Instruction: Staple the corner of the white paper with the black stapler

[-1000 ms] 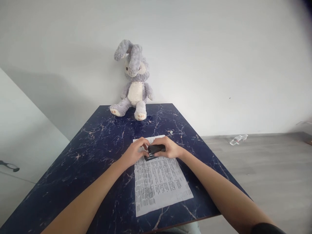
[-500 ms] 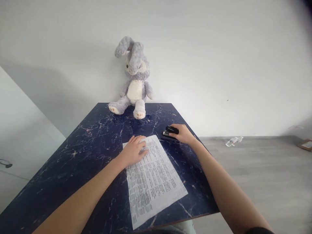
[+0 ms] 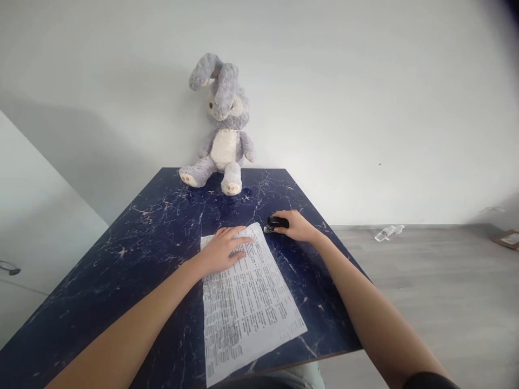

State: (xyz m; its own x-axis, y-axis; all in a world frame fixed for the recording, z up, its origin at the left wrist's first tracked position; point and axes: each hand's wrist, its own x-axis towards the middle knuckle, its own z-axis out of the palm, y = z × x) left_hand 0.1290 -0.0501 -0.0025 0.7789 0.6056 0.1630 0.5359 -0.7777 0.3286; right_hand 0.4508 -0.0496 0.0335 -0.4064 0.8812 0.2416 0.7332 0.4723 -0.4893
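Printed paper (image 3: 251, 308) lies at a slant on the dark blue marbled table (image 3: 162, 232), its lower end close to the front edge. My left hand (image 3: 223, 249) rests on the upper left part of the sheet with its fingers spread. Just right of the sheet's top corner is a black stapler (image 3: 279, 222), gripped from the right by my right hand (image 3: 297, 226). The stapler's front end points left, near the paper. My fingers hide its rear part.
A grey plush rabbit (image 3: 224, 148) sits at the table's far edge against the wall. On the floor to the right lie a clear plastic item (image 3: 388, 233) and a brown box (image 3: 508, 239). A white panel with a dark handle (image 3: 14, 271) stands at the left.
My right hand has moved left with the stapler, bringing it closer to the paper's top corner. The paper and my left hand have shifted slightly left.
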